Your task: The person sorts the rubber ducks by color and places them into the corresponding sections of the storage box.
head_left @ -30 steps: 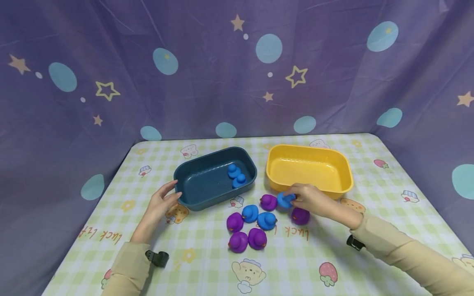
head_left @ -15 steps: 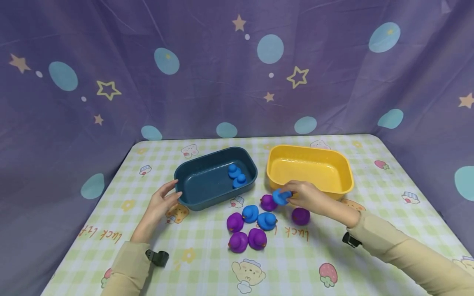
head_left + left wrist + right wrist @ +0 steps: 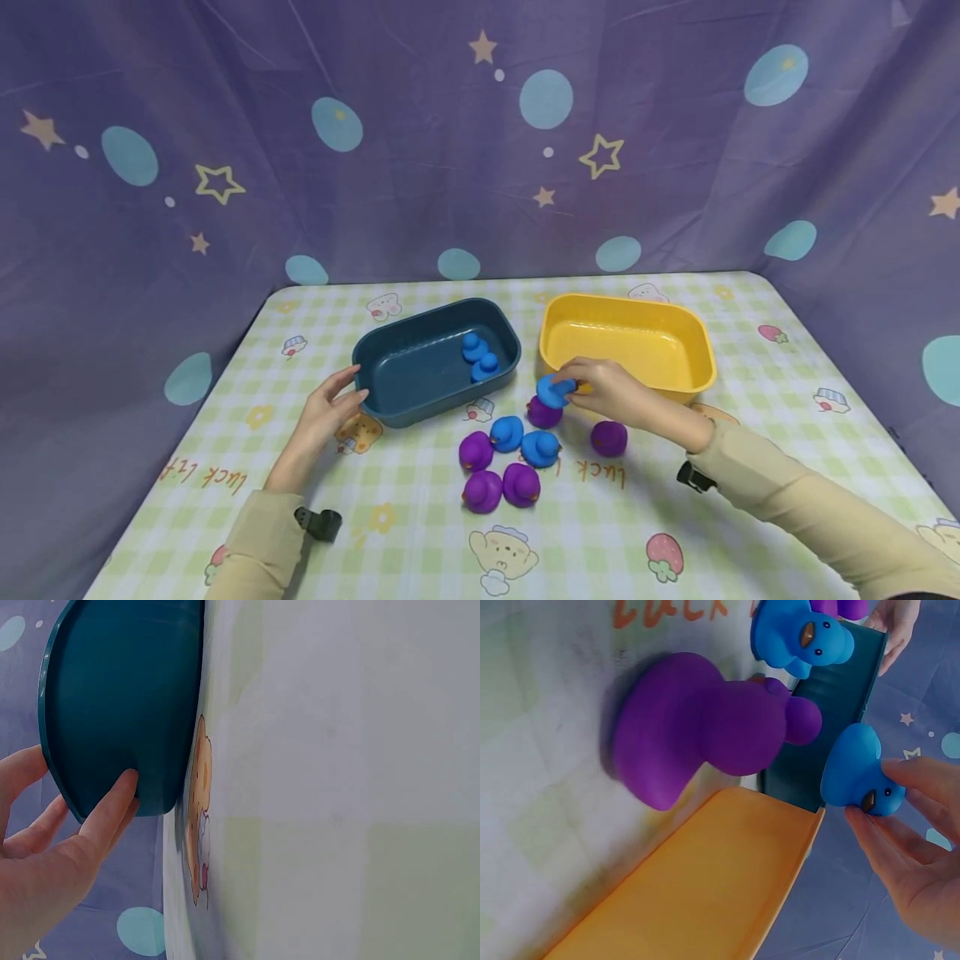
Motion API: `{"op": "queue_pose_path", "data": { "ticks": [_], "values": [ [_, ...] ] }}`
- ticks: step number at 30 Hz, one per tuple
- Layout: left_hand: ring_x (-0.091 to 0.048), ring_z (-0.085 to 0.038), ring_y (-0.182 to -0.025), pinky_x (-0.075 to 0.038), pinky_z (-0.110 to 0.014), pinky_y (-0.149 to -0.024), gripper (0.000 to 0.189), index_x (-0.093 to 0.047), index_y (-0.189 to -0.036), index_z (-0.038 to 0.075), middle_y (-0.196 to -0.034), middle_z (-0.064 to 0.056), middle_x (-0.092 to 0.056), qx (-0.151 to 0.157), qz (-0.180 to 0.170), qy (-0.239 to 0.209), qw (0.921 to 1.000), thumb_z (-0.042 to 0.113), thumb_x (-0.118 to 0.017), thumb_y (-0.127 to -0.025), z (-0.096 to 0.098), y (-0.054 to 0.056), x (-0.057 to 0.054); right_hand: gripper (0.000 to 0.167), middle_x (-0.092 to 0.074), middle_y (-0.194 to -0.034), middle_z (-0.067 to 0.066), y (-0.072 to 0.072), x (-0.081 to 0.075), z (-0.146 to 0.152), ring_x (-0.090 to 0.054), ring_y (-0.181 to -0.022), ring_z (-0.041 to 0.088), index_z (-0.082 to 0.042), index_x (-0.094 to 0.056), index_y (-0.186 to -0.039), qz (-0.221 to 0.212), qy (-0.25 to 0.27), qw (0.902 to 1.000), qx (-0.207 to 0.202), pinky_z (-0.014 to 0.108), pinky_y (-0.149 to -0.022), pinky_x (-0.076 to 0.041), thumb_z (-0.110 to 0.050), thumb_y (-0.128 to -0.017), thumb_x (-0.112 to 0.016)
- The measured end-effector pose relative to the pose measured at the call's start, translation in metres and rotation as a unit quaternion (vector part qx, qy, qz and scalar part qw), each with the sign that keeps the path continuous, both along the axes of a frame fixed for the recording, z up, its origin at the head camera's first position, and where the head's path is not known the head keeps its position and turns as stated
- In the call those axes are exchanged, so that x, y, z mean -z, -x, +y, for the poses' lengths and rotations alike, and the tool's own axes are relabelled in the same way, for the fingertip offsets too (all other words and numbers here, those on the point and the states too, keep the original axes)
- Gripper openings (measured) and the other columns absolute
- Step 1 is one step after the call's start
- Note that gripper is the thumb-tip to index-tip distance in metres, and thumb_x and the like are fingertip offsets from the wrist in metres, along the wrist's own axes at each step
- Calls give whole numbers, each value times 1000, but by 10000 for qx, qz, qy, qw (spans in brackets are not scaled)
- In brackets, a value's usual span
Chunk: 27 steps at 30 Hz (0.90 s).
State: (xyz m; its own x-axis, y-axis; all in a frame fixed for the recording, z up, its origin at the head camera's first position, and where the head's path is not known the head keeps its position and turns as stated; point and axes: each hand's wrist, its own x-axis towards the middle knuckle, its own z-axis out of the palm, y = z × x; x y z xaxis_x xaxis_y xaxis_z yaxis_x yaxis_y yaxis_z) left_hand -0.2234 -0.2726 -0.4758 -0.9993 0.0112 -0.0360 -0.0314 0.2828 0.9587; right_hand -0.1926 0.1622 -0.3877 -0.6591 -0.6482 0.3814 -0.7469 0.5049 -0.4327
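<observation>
1. Held blue duck [image 3: 551,394]: 1, off the surface [image 3: 585,533], at 9 o'clock from the right hand [image 3: 607,390] in the head view. Thumb and fingers [image 3: 877,851] of that hand set narrow, pinching its head.
2. Left hand [image 3: 322,412]: fingers spread wide, tips touching the 8 o'clock end of the teal tray [image 3: 405,383].
3. Obscured: the held blue duck's head, largely covered by fingers in the head view; the nearest purple duck [image 3: 545,414], at 6 o'clock below it, partly covered, contact unclear; the near wall of the yellow tray [image 3: 630,346], partly behind the right hand.
4. Cut off: the teal tray, in the left wrist view; the yellow tray, in the right wrist view.
5. Blue, total 5: 1 held; 2 tray ducks [image 3: 486,367] at the teal tray's 3 o'clock end; 2 loose blue ducks [image 3: 542,448] on the surface.
6. Purple, total 5: the nearest; 1 lone purple duck [image 3: 609,439] at 4 o'clock from the held blue duck; 3 grouped purple ducks [image 3: 482,492] towards 7 o'clock.
7. Trays: 2, teal and yellow.
</observation>
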Motion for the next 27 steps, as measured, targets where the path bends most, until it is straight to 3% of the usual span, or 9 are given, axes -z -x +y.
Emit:
{"op": "queue_pose_path", "data": {
  "ticks": [2,9,14,27],
  "values": [
    [-44,-31,-116,-48,-25,-79,66,-36,-135,18,-141,-12,-26,15,25,26,10000,41,-62,-79,0,-1,0,25,-63,-93,6,1,-2,-3,-59,-83,16,-3,-66,-96,3,-5,10000,16,26,-71,-50,2,-72,-68],
    [-42,-30,-118,-45,-26,-85,61,-28,-138,7,-142,-19,-21,152,-250,211,9994,27,-55,-87,19,-21,-41,25,-63,-96,7,6,-10,-13,-59,-84,17,-3,-65,-98,-125,28,9999,68,29,-73,-50,1,-74,-68],
    [-42,-31,-118,-46,-26,-83,62,-29,-138,6,-141,-24,-21,216,-118,260,9994,29,-56,-86,19,-22,-41,25,-63,-97,7,10,-14,-21,-58,-86,17,-4,-65,-100,-204,75,9996,186,29,-73,-50,-2,-74,-66],
    [-43,-32,-117,-47,-22,-79,63,-31,-137,12,-142,-16,-24,111,-66,186,9997,34,-58,-84,14,-16,-29,21,-64,-96,7,25,-27,-45,-59,-85,17,-2,-65,-98,-516,279,9980,224,27,-75,-50,-2,-77,-65]
  ]
}}
